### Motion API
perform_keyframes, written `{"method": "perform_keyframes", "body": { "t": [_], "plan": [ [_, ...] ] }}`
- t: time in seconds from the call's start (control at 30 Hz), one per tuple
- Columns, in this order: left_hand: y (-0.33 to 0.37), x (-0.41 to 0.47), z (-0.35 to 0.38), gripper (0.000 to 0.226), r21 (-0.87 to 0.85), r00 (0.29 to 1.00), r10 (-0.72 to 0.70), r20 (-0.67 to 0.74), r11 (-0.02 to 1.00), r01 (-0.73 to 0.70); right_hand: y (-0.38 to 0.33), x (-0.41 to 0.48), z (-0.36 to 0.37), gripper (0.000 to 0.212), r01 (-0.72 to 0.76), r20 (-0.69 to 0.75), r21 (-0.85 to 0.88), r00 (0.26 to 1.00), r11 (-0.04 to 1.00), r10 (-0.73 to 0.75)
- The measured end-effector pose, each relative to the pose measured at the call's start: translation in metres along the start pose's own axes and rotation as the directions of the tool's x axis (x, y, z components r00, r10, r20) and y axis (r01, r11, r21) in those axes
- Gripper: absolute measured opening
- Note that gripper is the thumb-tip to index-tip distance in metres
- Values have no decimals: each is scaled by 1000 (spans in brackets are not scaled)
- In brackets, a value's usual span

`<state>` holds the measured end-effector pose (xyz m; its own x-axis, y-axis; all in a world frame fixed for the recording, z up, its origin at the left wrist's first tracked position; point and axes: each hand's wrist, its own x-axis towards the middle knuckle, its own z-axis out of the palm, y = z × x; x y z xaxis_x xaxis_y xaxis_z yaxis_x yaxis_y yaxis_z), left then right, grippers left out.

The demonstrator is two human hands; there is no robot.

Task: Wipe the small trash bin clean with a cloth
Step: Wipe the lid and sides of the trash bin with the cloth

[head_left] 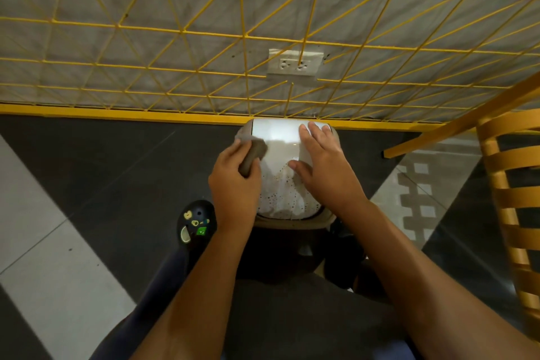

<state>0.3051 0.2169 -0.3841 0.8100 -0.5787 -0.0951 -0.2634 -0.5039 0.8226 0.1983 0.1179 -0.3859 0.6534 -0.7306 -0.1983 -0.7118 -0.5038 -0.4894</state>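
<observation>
Looking straight down on the small trash bin (292,223), catching only its white, brown-speckled lid (280,137) and tan rim; losing the body beneath lid and forearms. Losing most of the wooden chair (511,184) past the right edge.

Counting one bin, one cloth (257,152), two hands, one dark shoe (195,225), one double wall socket (295,63).

Gripping the bunched cloth in the left hand (233,181) at the lid's left edge; laying the right hand (324,166) flat on the lid's right side, apart from the left.

Noting the bin's place: on dark floor tiles (117,178) with pale bands, against a yellow baseboard (117,114), under a grey wall (204,0) and yellow wire grid (239,23).
</observation>
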Motion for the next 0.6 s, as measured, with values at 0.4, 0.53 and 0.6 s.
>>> {"method": "perform_keyframes", "body": {
  "t": [0.4, 0.53, 0.6],
  "plan": [
    [9, 29, -2, 37, 55, 997, 51, 65, 997, -55, 0, 1, -1, 67, 1, -3, -6, 1000, 1000, -1],
    [0, 4, 0, 37, 34, 999, 42, 16, 999, -43, 0, 1, -1, 67, 9, -1, -19, 1000, 1000, -9],
    [-4, -10, 3, 39, 61, 999, 31, -5, 998, -31, 0, 2, -2, 67, 11, 2, -21, 1000, 1000, -11]
  ]
}}
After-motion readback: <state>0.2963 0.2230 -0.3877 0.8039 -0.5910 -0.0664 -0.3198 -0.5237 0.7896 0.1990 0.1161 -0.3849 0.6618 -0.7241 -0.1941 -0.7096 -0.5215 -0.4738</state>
